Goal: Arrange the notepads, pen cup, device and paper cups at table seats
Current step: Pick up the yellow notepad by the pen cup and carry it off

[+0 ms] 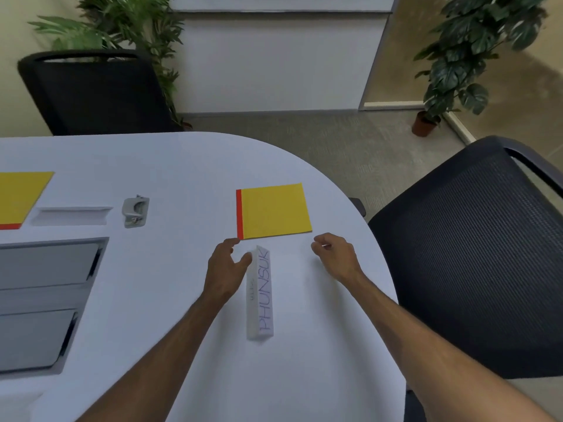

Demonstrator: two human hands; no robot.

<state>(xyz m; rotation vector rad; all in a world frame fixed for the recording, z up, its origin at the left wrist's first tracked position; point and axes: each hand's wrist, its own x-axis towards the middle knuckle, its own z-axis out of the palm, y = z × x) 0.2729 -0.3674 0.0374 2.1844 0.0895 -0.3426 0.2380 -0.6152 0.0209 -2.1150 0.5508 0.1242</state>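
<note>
A yellow notepad [275, 211] with a red spine lies flat near the table's curved right end. My left hand [225, 266] sits just below its red corner, fingertips at the corner, thumb against the top of a folded white name card [261, 293]. My right hand [335, 255] hovers loosely curled just below the notepad's right corner and holds nothing. A second yellow notepad [21, 197] lies at the far left edge. A grey device [135, 211] sits between the two notepads.
A second folded white card [71, 215] lies next to the left notepad. A grey hatch panel [45, 303] is set into the white table [170, 166]. Black chairs stand at the far left [94, 92] and at the right [475, 254]. Potted plants stand behind.
</note>
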